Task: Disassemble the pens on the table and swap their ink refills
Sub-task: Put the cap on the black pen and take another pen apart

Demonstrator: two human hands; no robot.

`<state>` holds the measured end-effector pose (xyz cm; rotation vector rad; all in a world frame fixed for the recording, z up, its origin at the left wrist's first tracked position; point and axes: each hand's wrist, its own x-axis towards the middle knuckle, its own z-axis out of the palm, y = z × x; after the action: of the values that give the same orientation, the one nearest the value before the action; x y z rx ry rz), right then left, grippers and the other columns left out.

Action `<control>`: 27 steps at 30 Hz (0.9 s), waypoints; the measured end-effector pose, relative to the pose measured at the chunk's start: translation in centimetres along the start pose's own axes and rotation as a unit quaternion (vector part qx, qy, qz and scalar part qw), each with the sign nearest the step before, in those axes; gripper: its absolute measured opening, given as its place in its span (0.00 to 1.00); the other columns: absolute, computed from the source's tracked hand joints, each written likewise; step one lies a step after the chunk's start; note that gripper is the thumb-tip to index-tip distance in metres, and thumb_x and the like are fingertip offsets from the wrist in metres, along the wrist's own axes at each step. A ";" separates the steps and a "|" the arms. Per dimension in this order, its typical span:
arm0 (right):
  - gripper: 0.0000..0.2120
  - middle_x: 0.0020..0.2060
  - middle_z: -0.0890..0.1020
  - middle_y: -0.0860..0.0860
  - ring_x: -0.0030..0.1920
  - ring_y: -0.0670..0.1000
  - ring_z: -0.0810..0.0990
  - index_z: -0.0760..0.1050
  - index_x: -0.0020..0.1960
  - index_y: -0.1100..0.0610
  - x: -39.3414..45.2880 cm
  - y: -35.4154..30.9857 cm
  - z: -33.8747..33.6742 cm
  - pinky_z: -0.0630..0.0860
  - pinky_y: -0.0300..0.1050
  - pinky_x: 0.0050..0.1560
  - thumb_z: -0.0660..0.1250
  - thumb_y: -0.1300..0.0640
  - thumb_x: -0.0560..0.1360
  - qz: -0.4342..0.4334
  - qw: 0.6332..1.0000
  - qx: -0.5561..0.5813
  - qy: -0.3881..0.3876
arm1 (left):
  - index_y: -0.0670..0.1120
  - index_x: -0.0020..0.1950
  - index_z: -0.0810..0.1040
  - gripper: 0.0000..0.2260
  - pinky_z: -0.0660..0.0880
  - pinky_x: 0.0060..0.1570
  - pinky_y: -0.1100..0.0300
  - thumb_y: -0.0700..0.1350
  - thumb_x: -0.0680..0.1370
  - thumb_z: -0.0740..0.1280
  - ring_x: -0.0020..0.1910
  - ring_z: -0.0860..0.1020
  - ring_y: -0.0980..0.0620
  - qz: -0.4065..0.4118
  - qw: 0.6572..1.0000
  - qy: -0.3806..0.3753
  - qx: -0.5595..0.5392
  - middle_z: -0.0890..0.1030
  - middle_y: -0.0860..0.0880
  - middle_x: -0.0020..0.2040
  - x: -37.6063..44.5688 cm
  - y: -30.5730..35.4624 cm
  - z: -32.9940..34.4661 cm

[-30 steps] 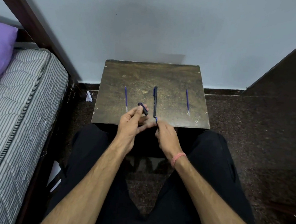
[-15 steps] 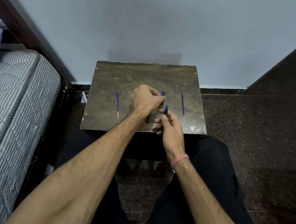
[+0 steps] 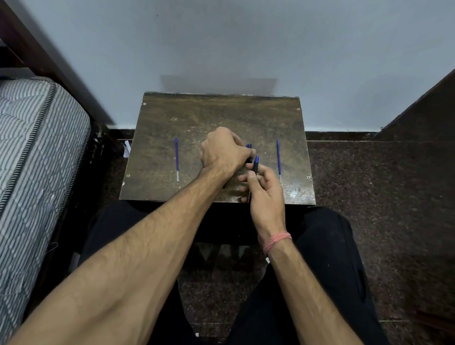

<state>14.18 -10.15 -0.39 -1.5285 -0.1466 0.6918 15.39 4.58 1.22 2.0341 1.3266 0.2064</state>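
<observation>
Nearest, over the desk's (image 3: pixel 171 114) front edge: right hand (image 3: pixel 266 199), pink wrist band (image 3: pixel 278 240) behind it, pinched shut on a dark pen barrel (image 3: pixel 255 164) between thumb and fingers, blue end pointing toward the desk's back edge.

Just beyond, over the desk's middle: left hand (image 3: pixel 222 153), knuckles up, curled closed round a second pen (image 3: pixel 249 146). Only its blue end visible past the fingers; the rest hidden, so hard to say whether lifted or pressed to the desk.

Changed from a second ago: both hands then low at the desk's front edge, left holding a small dark piece, that second pen lying alone at the desk's centre. Now reached forward and covering it; right hand carried up alongside. Hardly different from half a second ago, so likely settling a grip. Whereabouts of the small dark piece impossible to tell.

Meaning for the task, as a judgement: both refills already out, bodies in hand, so probably past disassembly and into the swap, with neither refill yet inserted.

Counted:
- hands: two, both occupied
- pen bodies: two, one per hand
- loose refills: two, flat on the desk, left refill (image 3: pixel 177 159) toward its left side, right refill (image 3: pixel 278 159) toward its right side, well apart, neither touched
</observation>
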 end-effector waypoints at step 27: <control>0.11 0.48 0.90 0.52 0.52 0.51 0.89 0.89 0.56 0.57 -3.9 2.7 1.3 0.84 0.50 0.56 0.80 0.54 0.77 0.104 0.987 0.072 -0.100 | 0.55 0.57 0.88 0.25 0.78 0.50 0.55 0.65 0.90 0.54 0.51 0.85 0.57 0.008 0.978 -0.129 -0.162 0.89 0.55 0.50 -14.8 -12.4 -3.0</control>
<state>9.56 -11.22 -1.58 -1.3454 -0.0873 1.0017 -2.17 -3.71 -0.91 1.7313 1.0407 0.1477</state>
